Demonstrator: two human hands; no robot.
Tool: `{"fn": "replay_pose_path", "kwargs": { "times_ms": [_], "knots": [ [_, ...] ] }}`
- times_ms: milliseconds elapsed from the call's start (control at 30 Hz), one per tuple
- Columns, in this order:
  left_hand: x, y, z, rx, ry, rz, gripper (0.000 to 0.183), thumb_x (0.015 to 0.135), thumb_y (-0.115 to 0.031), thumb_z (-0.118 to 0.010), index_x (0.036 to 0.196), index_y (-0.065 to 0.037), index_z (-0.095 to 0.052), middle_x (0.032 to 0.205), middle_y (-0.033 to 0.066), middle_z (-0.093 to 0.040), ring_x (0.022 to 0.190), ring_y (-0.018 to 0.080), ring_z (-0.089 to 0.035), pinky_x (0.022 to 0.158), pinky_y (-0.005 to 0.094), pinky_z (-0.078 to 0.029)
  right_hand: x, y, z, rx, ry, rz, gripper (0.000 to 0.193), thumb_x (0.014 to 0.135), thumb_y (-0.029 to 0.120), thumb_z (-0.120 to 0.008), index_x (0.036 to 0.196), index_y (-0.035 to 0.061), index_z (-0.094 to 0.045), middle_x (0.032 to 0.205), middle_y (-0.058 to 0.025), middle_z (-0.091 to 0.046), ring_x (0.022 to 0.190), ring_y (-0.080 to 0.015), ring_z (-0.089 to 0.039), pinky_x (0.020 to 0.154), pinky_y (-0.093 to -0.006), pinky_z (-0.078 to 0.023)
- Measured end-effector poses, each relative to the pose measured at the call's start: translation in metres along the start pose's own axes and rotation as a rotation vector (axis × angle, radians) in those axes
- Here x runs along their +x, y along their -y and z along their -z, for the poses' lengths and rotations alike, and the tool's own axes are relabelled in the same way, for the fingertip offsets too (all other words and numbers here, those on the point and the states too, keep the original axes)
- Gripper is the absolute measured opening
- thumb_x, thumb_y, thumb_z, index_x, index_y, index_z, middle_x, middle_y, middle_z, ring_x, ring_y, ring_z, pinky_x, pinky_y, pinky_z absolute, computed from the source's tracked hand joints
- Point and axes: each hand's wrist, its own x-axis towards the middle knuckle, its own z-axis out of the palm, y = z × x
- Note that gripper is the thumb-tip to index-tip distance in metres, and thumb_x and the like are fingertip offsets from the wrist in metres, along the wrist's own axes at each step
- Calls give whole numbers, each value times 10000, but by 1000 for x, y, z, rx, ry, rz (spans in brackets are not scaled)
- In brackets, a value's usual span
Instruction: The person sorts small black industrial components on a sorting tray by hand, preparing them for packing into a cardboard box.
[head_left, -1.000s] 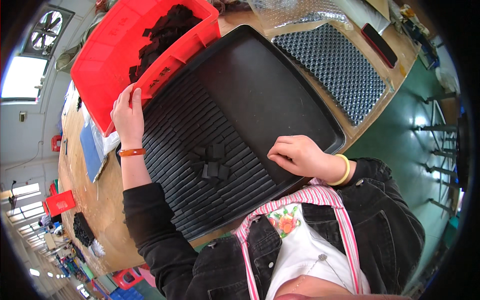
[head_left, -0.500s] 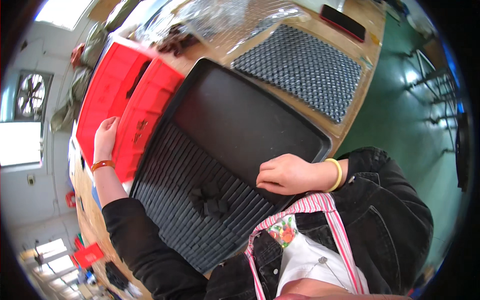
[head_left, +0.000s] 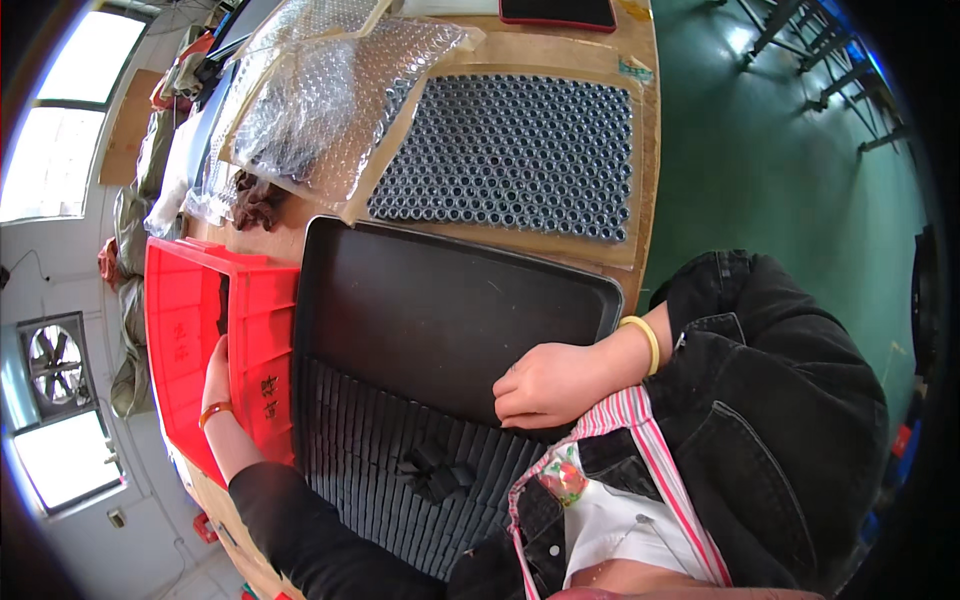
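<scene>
My left hand (head_left: 217, 375) reaches down into the red plastic crate (head_left: 262, 345), against its inner wall, and its fingers are hidden from sight. Over the black tray (head_left: 420, 300) my right hand (head_left: 545, 385) is closed, fingers curled; whatever may be inside them does not show. Rows of small black blocks (head_left: 375, 430) line the near part of the tray. A few loose black blocks (head_left: 437, 475) lie in a small heap on top of those rows. The far part of the tray shows its bare dark bottom.
Behind the tray lies a sheet of small round dark metallic parts (head_left: 510, 155) in close rows. Bubble wrap (head_left: 320, 110) and a brown crumpled cloth (head_left: 257, 200) lie at the far left. A phone-like dark slab (head_left: 560, 12) with a red edge lies at the far end of the wooden table (head_left: 645, 130).
My left hand has gone from the crate's rim deeper into the crate. My right hand stays closed over the tray. The whole view has turned, so the tray now appears straighter.
</scene>
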Motion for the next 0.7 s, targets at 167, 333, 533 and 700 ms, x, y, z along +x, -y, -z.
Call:
{"fn": "replay_pose_path", "kwargs": {
  "times_ms": [167,333,533,700],
  "knots": [
    [-43,-44,-54,744,-392,-329,371,844,-178,-705,1140,22,-610,982,111,-690,875,222,-641,810,347,-498,-2,-2,0,-18,-26,-28,150,901,211,-612,830,81,-591,778,-74,-553,706,-277,-609,607,-389,-507],
    [-69,-27,3,707,-815,-323,321,808,-224,-753,994,19,-658,816,91,-676,712,201,-638,603,323,-507,1,3,2,17,-11,-11,141,893,206,-620,838,77,-598,778,-78,-558,698,-287,-609,601,-393,-506],
    [-100,-17,-10,230,-885,-103,362,845,-422,-725,869,-65,-672,593,6,-559,400,112,-459,353,266,-293,0,1,5,26,18,-55,174,883,216,-606,810,59,-610,788,-101,-601,716,-313,-626,620,-422,-520],
    [-110,-5,-3,196,-874,-156,335,845,-369,-738,889,-46,-660,640,42,-614,407,128,-493,362,268,-308,1,2,2,-21,-23,-13,112,871,179,-647,846,76,-611,779,-79,-576,696,-283,-613,598,-390,-503]
  ]
}}
